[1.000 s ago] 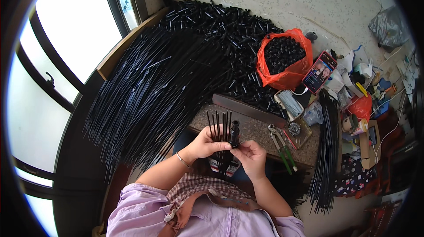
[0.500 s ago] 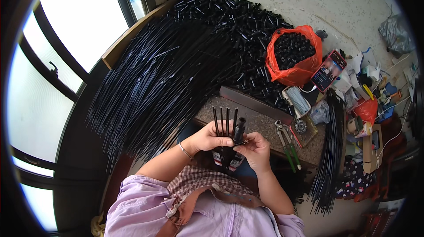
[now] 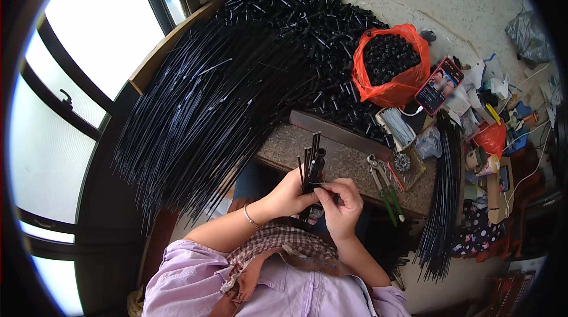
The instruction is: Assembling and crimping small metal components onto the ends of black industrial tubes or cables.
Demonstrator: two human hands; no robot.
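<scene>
Between both hands, a bundle of thin black rods (image 3: pixel 310 160) stands upright: the left hand (image 3: pixel 288 194) clasps its base while the right hand (image 3: pixel 340 201) pinches a fine strand beside it. Beyond lie green-handled pliers (image 3: pixel 384 190), farther off the black rod heap (image 3: pixel 219 98).

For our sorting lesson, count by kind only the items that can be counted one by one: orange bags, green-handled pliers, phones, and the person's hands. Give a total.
Orange bags: 2, a big one and a small one
Green-handled pliers: 1
Phone: 1
Hands: 2, left and right
Total: 6
</scene>
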